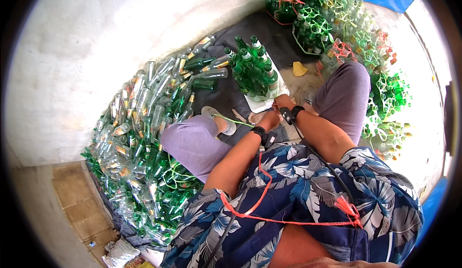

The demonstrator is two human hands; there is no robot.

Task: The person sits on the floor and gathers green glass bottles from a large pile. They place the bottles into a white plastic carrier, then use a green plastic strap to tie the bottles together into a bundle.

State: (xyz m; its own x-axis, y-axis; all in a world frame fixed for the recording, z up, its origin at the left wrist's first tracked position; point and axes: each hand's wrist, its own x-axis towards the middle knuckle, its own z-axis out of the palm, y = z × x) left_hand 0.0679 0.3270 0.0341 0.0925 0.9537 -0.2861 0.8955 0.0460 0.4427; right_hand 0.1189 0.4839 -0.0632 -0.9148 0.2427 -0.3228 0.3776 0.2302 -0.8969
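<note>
Several green glass bottles stand upright in a tight cluster on a white board between my knees. At the board's near corner, my left hand has its fingers curled in, and a strand of light green plastic twine runs to it from over my left shoe. My right hand is closer to the bottle bases, its fingers bent and almost meeting the left hand. Whatever lies between the right fingers is hidden. Both wrists carry strapped black devices.
Loose clear and green bottles are heaped to my left along a pale wall. Bottle bundles tied with green and red twine stand at the far right and beside my right knee. A yellow scrap lies past the board. Red twine hangs across my clothing.
</note>
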